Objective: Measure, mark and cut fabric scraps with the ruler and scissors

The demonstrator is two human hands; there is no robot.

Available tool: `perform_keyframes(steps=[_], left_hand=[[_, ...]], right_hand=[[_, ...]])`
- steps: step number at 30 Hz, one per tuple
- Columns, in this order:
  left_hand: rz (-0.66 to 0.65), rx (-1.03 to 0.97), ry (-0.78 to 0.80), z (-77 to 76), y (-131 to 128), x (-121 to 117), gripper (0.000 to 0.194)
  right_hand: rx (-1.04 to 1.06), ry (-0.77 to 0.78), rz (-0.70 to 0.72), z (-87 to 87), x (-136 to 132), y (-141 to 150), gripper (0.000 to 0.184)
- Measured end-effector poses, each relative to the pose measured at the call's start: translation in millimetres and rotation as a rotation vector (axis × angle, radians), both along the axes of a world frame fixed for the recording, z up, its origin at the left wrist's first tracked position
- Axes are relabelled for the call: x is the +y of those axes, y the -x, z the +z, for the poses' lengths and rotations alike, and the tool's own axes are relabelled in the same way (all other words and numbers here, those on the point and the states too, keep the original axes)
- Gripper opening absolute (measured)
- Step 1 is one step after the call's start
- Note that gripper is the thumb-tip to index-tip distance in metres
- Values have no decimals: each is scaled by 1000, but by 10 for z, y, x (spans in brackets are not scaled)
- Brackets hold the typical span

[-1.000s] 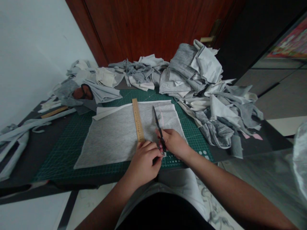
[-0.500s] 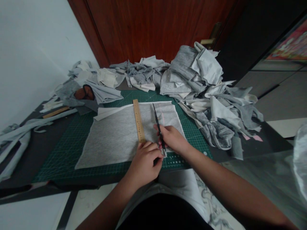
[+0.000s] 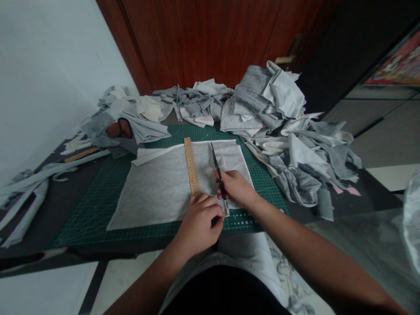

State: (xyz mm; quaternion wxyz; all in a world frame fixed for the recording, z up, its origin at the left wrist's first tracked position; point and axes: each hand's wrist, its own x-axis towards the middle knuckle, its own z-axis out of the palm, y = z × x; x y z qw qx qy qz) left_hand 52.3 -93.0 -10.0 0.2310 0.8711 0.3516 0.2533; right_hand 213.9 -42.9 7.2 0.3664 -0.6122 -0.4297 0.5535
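Observation:
A light grey fabric piece [image 3: 154, 188] lies over the green cutting mat [image 3: 88, 205], its far left edge folded back to a pale side. Across it runs a wooden ruler [image 3: 191, 164]. My left hand [image 3: 201, 218] rests at the ruler's near end, thumb and fingers pinching the fabric's near edge. My right hand [image 3: 236, 188] grips a long slim black tool [image 3: 216, 164], thin at its far end, aimed away from me. Its near end is by my left fingertips; its exact kind is not clear. A faint pink line marks the fabric beyond my right hand.
Heaped grey and white fabric scraps [image 3: 256, 96] line the back and right of the dark table [image 3: 59, 188]. Loose strips [image 3: 29, 188] and an orange-brown item with black trim [image 3: 120, 128] lie at left. A reddish wooden door [image 3: 203, 39] stands behind.
The view has shifted slightly, moving the scene a little to the right. The black tool's near end sits slightly farther from the fabric's near edge. Both hands keep nearly the same place.

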Motion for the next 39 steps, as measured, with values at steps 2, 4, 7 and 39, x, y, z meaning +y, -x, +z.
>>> perform_keyframes(steps=[2,4,7,39], left_hand=[[2,5,0,7,0,1,16],[3,12,2,9,1,3,16],[1,16,4,5,4,5,16],[4,7,0,18,-7,1,16]], right_hand=[[13,32,-17,42,37,3,49],[32,58,-34,86,79,8,49],[55,62,-60,136,137,23,48],[56,70,-100,290,408,57,44]])
